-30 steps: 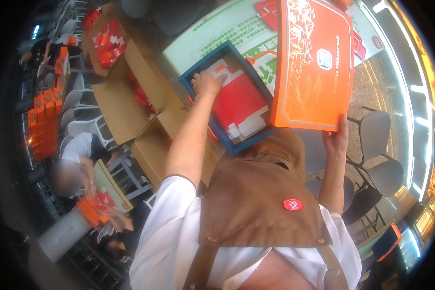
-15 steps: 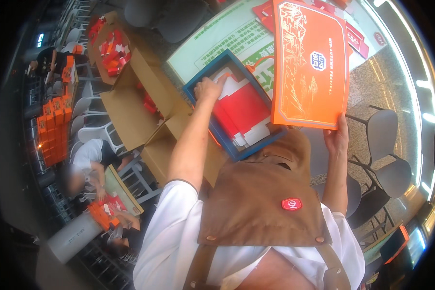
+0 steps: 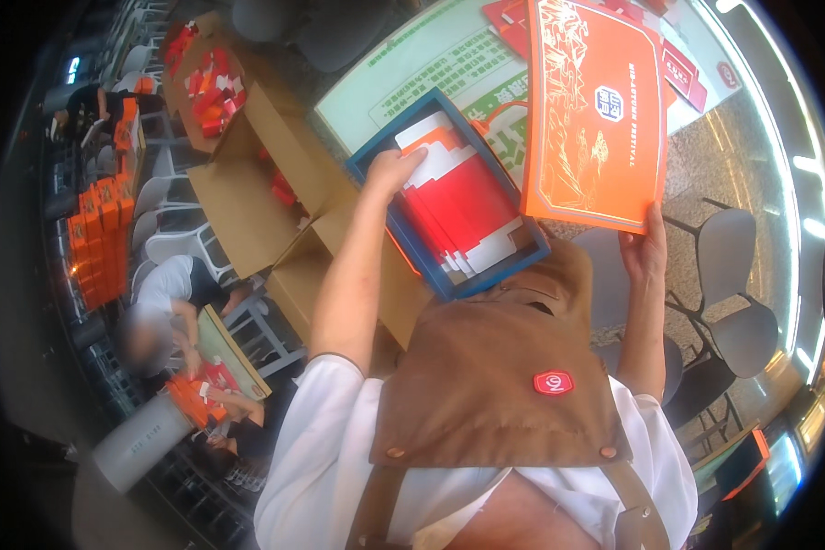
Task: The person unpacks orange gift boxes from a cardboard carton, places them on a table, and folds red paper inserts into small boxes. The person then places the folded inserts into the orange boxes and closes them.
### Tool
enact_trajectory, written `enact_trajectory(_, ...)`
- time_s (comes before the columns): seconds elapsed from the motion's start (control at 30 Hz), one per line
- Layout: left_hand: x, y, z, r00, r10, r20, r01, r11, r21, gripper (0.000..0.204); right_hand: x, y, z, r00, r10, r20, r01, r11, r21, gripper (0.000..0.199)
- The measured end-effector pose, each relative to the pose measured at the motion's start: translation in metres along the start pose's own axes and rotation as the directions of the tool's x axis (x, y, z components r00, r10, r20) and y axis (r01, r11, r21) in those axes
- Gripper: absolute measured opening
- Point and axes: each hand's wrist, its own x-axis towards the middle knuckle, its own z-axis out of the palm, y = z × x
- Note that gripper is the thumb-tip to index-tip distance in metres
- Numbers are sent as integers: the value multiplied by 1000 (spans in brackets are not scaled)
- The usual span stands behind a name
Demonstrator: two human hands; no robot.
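Clamped on the lower edge of an orange lid (image 3: 596, 110), the right hand (image 3: 644, 249) holds it up while the left hand (image 3: 396, 171) presses, fingers spread, on red packets (image 3: 463, 215) inside a blue box (image 3: 367, 165).

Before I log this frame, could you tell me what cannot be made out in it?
- Head view: the far side of the blue tray, covered by the orange lid.
- The left hand hides the red and white packets beneath it.
- Right hand: fingers hidden behind the lid.
- Cardboard box contents: too small.
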Motion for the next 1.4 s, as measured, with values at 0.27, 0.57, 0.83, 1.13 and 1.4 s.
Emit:
enact_trajectory(0.27,-15,0,-3,997,60,40,-42,930,-365,51,15,-1,-16,990,27,140,-28,1000,4,37)
enact_trajectory(0.57,-47,3,25,998,8,70,55,533,-845,49,10,-1,9,1000,8,12,-7,1000,-23,36)
enact_trajectory(0.83,-114,-15,65,983,120,142,35,632,-775,40,15,2,4,998,9,65,-9,1000,-4,43)
enact_trajectory(1.13,-141,63,-96,880,313,-357,-442,264,-857,41,13,-9,2,998,-36,51,33,998,60,37)
enact_trajectory(1.4,-46,154,-23,831,520,-199,-316,146,-938,46,3,-41,-2,983,-171,-71,177,981,80,41)
